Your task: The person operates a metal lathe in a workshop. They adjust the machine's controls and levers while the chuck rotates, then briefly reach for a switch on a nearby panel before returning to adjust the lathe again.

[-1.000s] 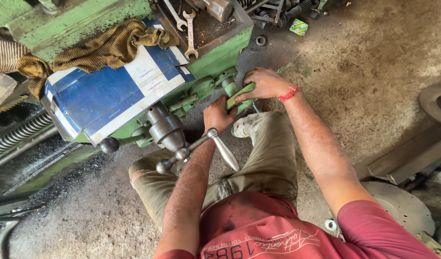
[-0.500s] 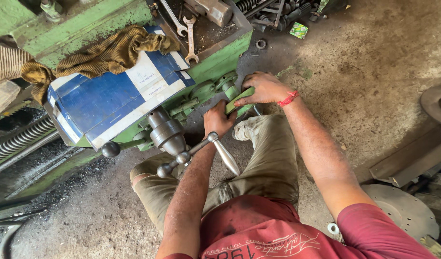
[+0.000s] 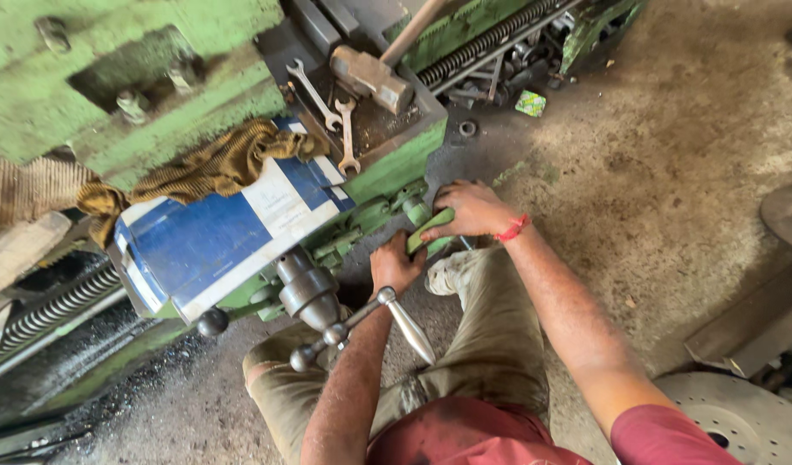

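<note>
Squatting beside a large green machine, low at its front edge. Lying across its top: a blue-and-white sheet, a brown rag, a hammer, two spanners. Jutting out towards the knees: a metal crank handle. Right hand curling closed over a small green part at the machine's lower front, just beside the sheet's corner. Left hand pressing against the machine's underside just beside it, fingers hidden, grip impossible to judge. Judging by the posture: steadying with the left, seating the part squarely with the right, keeping the forearm off the crank.
</note>
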